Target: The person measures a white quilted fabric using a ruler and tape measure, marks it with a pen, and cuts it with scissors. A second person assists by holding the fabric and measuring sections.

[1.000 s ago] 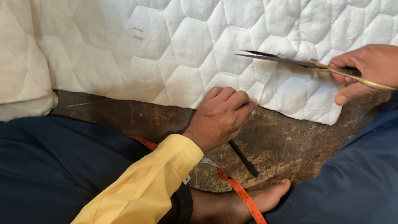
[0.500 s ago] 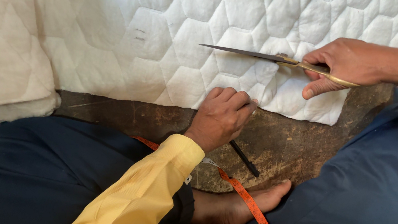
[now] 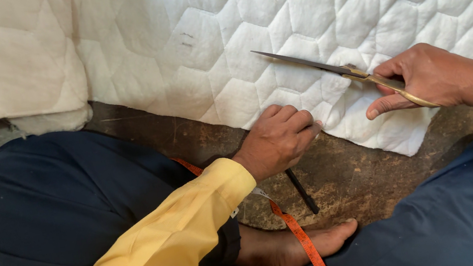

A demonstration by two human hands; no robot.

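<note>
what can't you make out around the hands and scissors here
Head view only:
- Scissors: handle loops hidden inside the right hand.
- Left hand: fingertips curled under at the edge of the quilted fabric; grip unclear.
- Dark stick: top hidden under the left hand.
- Orange measuring tape: cut off by the bottom edge.

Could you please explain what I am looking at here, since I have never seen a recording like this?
There is no machine: a person sits cross-legged, and the picture comes from a camera worn on their head, looking down at their own two hands. In front of them lies a white quilt stitched in hexagons, spread on a worn brown surface. The right hand holds long scissors, blades shut, flat above the quilt. The left hand is curled into a fist at the quilt's near edge. An orange tape measure trails over the bare foot, and a thin dark stick lies under the left hand.
</note>
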